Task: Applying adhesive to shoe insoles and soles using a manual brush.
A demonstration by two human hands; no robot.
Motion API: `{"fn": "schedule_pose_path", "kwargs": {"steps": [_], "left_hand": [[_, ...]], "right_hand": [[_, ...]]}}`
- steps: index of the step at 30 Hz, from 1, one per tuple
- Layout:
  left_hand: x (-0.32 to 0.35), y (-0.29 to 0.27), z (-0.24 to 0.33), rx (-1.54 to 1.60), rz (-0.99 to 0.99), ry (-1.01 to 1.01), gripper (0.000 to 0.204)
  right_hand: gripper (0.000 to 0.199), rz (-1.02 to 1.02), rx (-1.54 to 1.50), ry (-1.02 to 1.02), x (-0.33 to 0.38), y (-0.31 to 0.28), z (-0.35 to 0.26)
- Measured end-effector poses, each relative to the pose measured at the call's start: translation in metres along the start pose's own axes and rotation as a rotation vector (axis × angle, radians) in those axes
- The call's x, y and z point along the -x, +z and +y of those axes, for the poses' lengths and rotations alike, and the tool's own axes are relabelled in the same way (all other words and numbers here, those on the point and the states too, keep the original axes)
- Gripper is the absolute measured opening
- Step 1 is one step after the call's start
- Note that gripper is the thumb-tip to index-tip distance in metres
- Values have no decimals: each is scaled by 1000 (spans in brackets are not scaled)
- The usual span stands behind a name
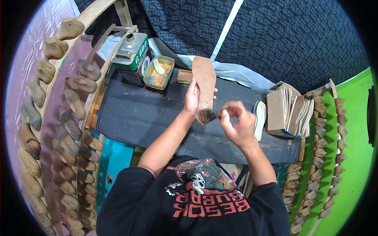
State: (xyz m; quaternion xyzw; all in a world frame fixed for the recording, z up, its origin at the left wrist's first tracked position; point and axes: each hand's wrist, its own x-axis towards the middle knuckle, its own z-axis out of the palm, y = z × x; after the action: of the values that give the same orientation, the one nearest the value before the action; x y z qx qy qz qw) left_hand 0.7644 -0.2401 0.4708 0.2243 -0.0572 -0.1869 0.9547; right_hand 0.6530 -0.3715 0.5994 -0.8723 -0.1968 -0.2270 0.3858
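Upright over the table, a brown shoe insole (204, 78) is gripped along its left edge by my left hand (191, 98); fingertips show at its right edge. My right hand (241, 125) is closed round the reddish handle of a brush (212, 114). The brush's dark head lies against the lower, heel end of the insole, where the surface looks darker. Motion smears the brush and part of the right hand, so its bristles are not sharp.
A green and dark metal can (136, 57) stands left, beside a stained plastic tub (160, 78) and a small tan container (184, 76). Pale soles (258, 120) lie by a box (276, 112) packed with insoles. Racks of wooden shoe lasts (65, 135) flank the dark-covered table (130, 114).
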Motion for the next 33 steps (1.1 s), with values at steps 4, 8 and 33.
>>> {"fn": "schedule_pose_path", "kwargs": {"steps": [4,8,33], "left_hand": [[11,28,-11,-27,22,-7,60],[9,23,-14,36,58,-45,59],[16,28,-18,35,-22,-111,60]], "right_hand": [[15,141,18,3,-22,1,16],[17,45,54,14,-12,-3,7],[15,222,35,37,-14,1,12]]}}
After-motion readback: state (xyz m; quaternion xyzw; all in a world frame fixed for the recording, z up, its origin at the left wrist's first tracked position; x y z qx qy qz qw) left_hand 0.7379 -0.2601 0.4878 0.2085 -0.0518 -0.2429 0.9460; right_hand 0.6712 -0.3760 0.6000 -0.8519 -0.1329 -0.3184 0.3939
